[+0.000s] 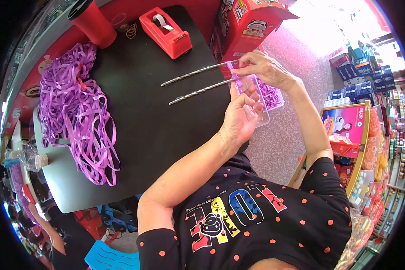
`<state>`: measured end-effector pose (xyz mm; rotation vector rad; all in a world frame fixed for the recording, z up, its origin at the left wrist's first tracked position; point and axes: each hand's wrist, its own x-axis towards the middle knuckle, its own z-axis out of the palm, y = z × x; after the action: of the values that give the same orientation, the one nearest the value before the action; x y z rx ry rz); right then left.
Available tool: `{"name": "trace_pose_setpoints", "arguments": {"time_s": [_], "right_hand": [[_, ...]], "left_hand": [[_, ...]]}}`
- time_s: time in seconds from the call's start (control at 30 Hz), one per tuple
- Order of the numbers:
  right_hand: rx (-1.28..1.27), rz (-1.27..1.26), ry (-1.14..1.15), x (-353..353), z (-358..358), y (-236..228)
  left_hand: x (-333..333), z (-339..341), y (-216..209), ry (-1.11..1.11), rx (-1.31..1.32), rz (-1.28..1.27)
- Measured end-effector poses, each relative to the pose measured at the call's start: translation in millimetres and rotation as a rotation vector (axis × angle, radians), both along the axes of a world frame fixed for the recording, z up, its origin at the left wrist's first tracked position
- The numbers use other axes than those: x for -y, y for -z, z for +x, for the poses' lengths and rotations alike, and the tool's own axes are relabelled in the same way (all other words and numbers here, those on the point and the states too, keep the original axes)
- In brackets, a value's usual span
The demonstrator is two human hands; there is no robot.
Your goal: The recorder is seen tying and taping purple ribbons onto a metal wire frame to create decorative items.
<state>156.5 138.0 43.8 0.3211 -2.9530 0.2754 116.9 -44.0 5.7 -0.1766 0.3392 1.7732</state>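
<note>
Both my hands are working a purple ribbon piece at the near ends of two twisted metal rods.

My right hand is pinching the ribbon at the upper rod's end, fingers together on it. My left hand is gripping the lower rod's end, thumb and fingers closed around rod and ribbon. The rods are jutting over the black table. A clear box of ribbon pieces is sitting just under my hands. A ribbon heap, tape dispenser and red cup are lying well apart.
</note>
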Motion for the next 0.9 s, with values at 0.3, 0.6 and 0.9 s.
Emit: {"name": "trace_pose_setpoints", "arguments": {"time_s": [0.3, 0.6, 0.9], "right_hand": [[-0.229, -0.297, 0.4, 17.2, -23.4, 13.0], [0.366, -1.066, 0.511, -15.7, -45.7, 33.8], [0.399, -1.062, 0.653, -77.4, -0.9, 42.8]], "left_hand": [[-10.7, 6.4, 4.7, -0.042, 0.011, -0.006], [90.3, -33.5, -68.2, 0.126, -0.366, 0.154], [274.3, -127.8, -95.2, -0.222, -1.66, -0.772]]}}
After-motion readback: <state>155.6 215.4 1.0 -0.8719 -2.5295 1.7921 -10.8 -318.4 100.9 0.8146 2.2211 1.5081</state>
